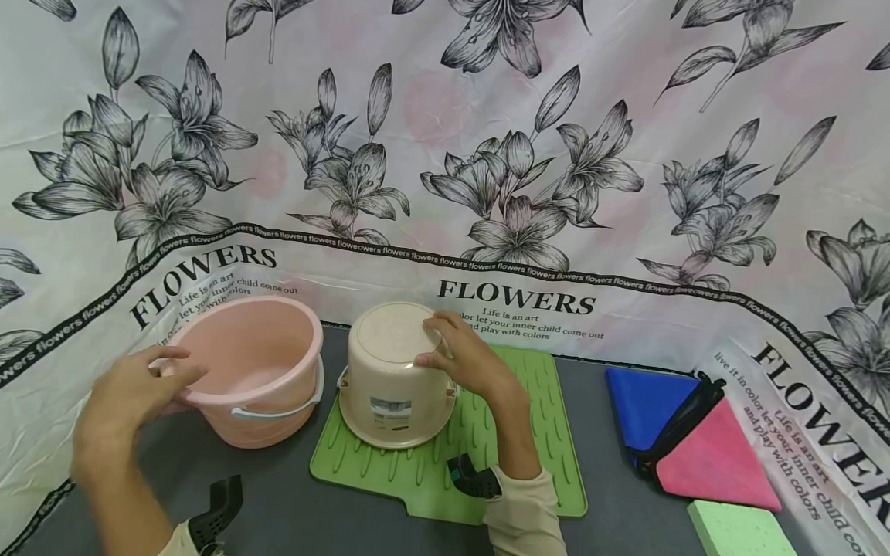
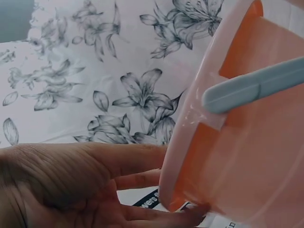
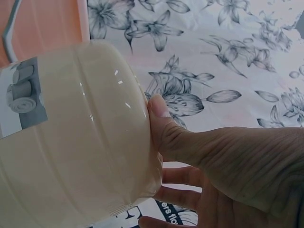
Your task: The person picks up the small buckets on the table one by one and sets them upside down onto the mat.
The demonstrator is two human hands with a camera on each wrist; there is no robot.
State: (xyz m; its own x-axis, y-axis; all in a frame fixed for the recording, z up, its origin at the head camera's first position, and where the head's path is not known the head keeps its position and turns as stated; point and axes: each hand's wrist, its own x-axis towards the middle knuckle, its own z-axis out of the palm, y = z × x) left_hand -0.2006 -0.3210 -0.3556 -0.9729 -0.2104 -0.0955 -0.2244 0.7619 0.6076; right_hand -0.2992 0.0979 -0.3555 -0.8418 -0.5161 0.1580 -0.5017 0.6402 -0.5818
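At the left of the head view, a pink bucket (image 1: pixel 260 421) leans with its mouth toward me, its pale grey handle (image 1: pixel 285 411) hanging over the front. My left hand (image 1: pixel 128 398) grips its left rim; the left wrist view shows fingers at the rim of the pink bucket (image 2: pixel 266 156). Beside it a cream bucket (image 1: pixel 396 386) stands upside down on a green ridged mat (image 1: pixel 528 455), a picture label on its side. My right hand (image 1: pixel 466 351) holds its upturned base at the right edge, thumb on the near side in the right wrist view.
A blue and pink folded item with a black band (image 1: pixel 709 455) lies on the dark grey table (image 1: pixel 278 502) at the right. A light green block (image 1: pixel 740 529) sits in front of it. A flower-printed sheet (image 1: pixel 389 193) rises behind the table.
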